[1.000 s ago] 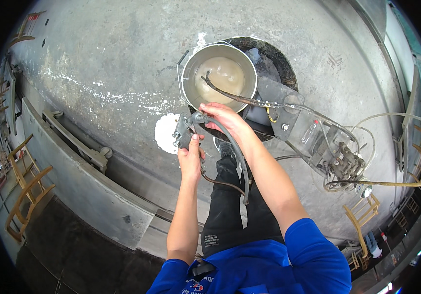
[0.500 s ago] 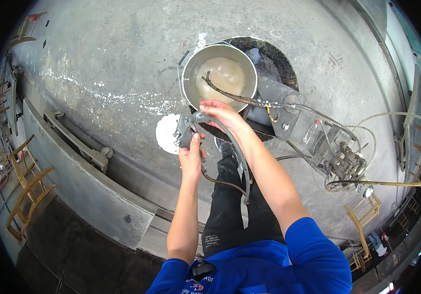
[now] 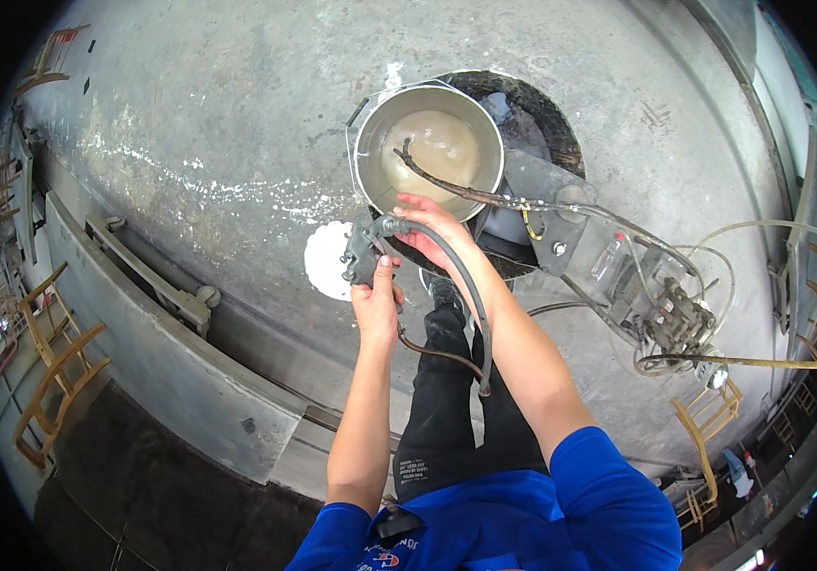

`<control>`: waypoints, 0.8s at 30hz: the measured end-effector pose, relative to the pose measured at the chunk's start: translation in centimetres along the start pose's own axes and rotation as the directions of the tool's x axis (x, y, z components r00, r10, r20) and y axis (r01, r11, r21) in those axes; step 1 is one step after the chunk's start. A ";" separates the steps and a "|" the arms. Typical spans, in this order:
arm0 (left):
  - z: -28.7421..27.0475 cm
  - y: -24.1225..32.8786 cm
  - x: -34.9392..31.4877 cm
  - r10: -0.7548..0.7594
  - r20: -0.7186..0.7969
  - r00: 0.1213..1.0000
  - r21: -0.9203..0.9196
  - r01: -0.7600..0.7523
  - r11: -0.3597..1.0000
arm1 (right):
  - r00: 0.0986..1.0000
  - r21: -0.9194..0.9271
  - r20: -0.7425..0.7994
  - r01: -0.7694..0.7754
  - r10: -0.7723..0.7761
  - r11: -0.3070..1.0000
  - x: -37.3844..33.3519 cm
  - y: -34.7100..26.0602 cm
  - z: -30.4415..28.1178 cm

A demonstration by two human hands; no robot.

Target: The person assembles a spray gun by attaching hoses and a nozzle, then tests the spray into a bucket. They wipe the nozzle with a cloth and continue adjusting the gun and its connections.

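A grey metal spray gun (image 3: 363,252) is held over the floor, with my left hand (image 3: 376,295) closed around its handle. A thick grey hose (image 3: 470,295) curves from the fitting on the gun down past my legs. My right hand (image 3: 435,228) is around that hose, close to the fitting, its fingers on either side; the hose hides part of the palm. Below the gun a thinner brown hose (image 3: 432,354) bends toward my legs. Beyond my right hand stands a metal bucket (image 3: 363,176) holding cloudy beige liquid (image 3: 442,143). A dark, crusted suction hose (image 3: 456,190) reaches into the bucket.
A pump (image 3: 677,319) with several hoses stands at the right. Behind the bucket is a round dark-rimmed container (image 3: 561,133). A white patch (image 3: 329,259) lies under the gun. A long grey barrier (image 3: 161,333) runs along the left; wooden chair frames (image 3: 52,371) stand beyond it.
The fingers of my right hand have spread slightly near the hose fitting. The gun and both hands have shifted very slightly to the right in view.
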State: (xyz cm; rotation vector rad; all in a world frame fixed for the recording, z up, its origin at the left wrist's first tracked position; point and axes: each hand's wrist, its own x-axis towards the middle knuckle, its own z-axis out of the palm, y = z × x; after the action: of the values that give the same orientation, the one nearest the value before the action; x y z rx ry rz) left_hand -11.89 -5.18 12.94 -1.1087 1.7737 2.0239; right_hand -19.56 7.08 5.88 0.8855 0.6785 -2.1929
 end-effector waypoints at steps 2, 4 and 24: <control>0.0 0.0 0.0 0.012 -0.018 1.000 -0.030 -0.013 0.999 | 0.998 -0.009 0.060 0.025 -0.025 1.000 0.0 -0.2 -0.1; 0.0 0.0 0.0 -0.001 -0.025 1.000 -0.021 0.001 1.000 | 0.996 -0.017 0.080 0.026 -0.024 1.000 -0.1 -0.3 -0.1; -0.4 0.4 -0.2 0.008 0.061 0.998 -0.053 -0.005 0.999 | 0.996 -0.290 0.075 0.069 -0.049 0.954 -0.5 -1.8 0.8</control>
State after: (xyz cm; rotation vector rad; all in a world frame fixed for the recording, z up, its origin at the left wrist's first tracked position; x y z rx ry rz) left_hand -11.79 -5.59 13.38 -1.0456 1.7060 2.0967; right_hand -20.95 7.90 7.20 0.6429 0.9781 -2.0919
